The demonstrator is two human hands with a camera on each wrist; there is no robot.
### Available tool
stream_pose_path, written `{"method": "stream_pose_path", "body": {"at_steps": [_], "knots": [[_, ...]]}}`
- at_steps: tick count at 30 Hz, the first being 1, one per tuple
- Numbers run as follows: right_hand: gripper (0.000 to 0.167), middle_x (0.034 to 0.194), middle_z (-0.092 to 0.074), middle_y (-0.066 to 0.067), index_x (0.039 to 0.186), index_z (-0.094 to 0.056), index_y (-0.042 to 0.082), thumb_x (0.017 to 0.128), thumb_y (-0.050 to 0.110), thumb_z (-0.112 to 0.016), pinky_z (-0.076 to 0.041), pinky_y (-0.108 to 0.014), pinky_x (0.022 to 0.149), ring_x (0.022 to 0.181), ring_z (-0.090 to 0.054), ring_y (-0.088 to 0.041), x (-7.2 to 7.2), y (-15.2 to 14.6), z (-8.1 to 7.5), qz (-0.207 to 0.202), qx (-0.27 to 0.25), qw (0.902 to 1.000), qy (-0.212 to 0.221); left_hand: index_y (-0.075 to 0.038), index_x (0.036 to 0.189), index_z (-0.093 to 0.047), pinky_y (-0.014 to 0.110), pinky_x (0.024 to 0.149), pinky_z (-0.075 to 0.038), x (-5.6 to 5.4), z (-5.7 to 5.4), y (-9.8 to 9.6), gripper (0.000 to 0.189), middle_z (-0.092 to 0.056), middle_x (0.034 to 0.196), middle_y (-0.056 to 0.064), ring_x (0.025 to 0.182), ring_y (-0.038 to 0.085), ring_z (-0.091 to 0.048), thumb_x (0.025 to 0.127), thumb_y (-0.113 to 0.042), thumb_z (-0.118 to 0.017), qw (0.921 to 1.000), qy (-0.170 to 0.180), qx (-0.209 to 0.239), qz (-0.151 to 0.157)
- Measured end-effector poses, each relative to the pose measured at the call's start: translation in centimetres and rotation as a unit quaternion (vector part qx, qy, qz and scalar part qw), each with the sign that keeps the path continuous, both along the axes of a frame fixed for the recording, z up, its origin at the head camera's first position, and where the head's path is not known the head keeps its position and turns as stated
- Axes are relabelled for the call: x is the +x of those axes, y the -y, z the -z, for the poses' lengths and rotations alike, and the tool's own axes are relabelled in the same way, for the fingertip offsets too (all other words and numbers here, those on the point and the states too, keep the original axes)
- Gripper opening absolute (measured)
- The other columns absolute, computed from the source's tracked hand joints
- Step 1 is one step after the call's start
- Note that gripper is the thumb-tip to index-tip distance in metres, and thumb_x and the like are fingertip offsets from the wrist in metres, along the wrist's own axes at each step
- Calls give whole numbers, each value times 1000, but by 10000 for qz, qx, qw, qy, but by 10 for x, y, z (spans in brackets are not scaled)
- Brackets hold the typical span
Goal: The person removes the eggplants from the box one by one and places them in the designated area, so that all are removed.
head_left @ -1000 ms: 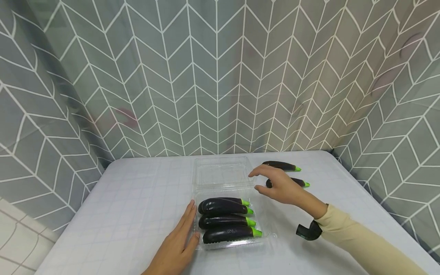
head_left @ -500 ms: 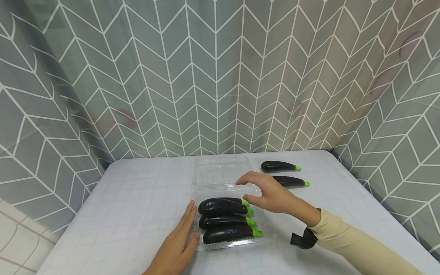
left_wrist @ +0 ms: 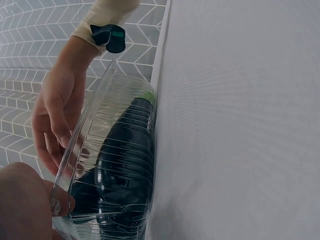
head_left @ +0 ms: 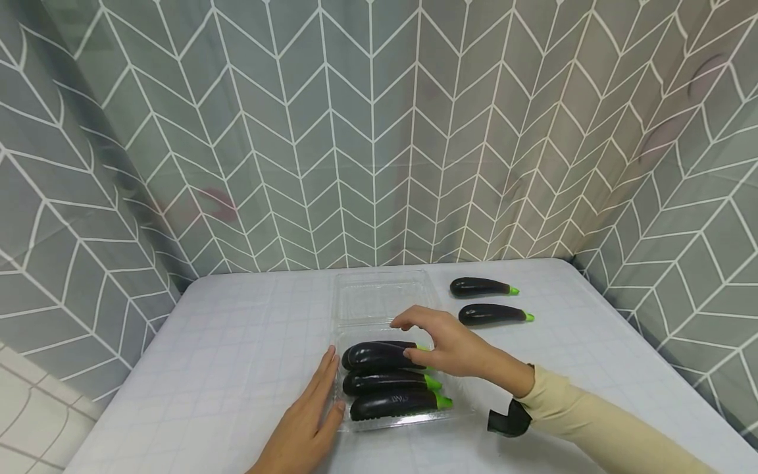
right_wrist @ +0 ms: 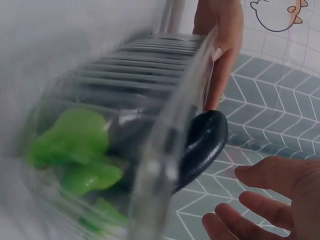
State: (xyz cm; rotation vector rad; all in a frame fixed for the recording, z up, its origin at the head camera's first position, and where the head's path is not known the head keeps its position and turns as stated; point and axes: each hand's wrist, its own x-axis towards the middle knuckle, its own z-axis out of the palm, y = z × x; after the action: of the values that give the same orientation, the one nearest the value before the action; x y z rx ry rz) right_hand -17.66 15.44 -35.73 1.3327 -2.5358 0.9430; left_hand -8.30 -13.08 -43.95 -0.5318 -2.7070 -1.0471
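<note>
A clear plastic clamshell box (head_left: 398,422) lies on the white table with its lid (head_left: 381,297) folded back. Several dark eggplants (head_left: 381,382) with green stems lie side by side inside; the uppermost eggplant (right_wrist: 206,142) rises above the rim in the right wrist view. Along the box's left side rests my left hand (head_left: 303,418), fingers extended, with its thumb against the rim (left_wrist: 61,200). My right hand (head_left: 450,339) hovers over the back eggplants, thumb and fingers spread apart with nothing between them. It covers part of that green stem end.
Two more eggplants, one farther back (head_left: 481,287) and one nearer (head_left: 493,315), lie on the table right of the lid. A patterned grey curtain (head_left: 373,131) hangs behind the table and at both sides. A black strap (head_left: 510,419) sits at the right wrist.
My right hand has moved left and toward me, from beside the loose eggplants to above those in the box. The two loose eggplants are now uncovered. My left hand stays put.
</note>
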Motion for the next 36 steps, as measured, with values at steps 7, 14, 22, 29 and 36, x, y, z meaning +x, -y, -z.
{"method": "stream_pose_path", "body": {"at_steps": [7, 14, 22, 29, 36], "knots": [[43, 126, -68, -5, 131, -65, 5, 90, 6, -79, -54, -43, 97, 113, -65, -22, 1, 6, 9, 10, 54, 9998, 216, -10, 166, -28, 53, 111, -41, 0, 1, 0, 73, -18, 172, -3, 149, 19, -31, 102, -17, -63, 10000, -13, -54, -13], [43, 124, -68, -3, 131, -66, 7, 91, 7, -80, -54, -40, 97, 112, -65, -18, 0, 13, 17, 38, 218, 9993, 303, -11, 166, -28, 53, 111, -42, 0, 2, 1, 73, -18, 172, -3, 149, 19, -32, 102, -17, -63, 10000, -35, -38, -12], [43, 124, -68, -2, 131, -66, 6, 90, 5, -80, -54, -39, 98, 112, -64, -14, -1, 17, 28, 68, 293, 9983, 491, -12, 166, -26, 53, 111, -41, 0, 2, 1, 73, -18, 172, -3, 149, 20, -33, 103, -19, -62, 9999, 110, -34, -18], [44, 125, -69, -3, 131, -65, 6, 89, 3, -80, -55, -37, 97, 112, -64, -14, -2, 19, 33, 79, 266, 9988, 414, -14, 167, -26, 54, 111, -41, 0, 2, 1, 73, -18, 172, -3, 148, 21, -34, 104, -20, -62, 9999, 109, -31, -26], [44, 125, -70, -3, 131, -66, 6, 90, 2, -80, -55, -36, 96, 111, -65, -13, -2, 18, 34, 132, 205, 9987, 445, -11, 166, -27, 54, 112, -40, 0, 2, 1, 72, -19, 172, 0, 149, 21, -32, 103, -18, -62, 10000, 46, -9, 3]]}}
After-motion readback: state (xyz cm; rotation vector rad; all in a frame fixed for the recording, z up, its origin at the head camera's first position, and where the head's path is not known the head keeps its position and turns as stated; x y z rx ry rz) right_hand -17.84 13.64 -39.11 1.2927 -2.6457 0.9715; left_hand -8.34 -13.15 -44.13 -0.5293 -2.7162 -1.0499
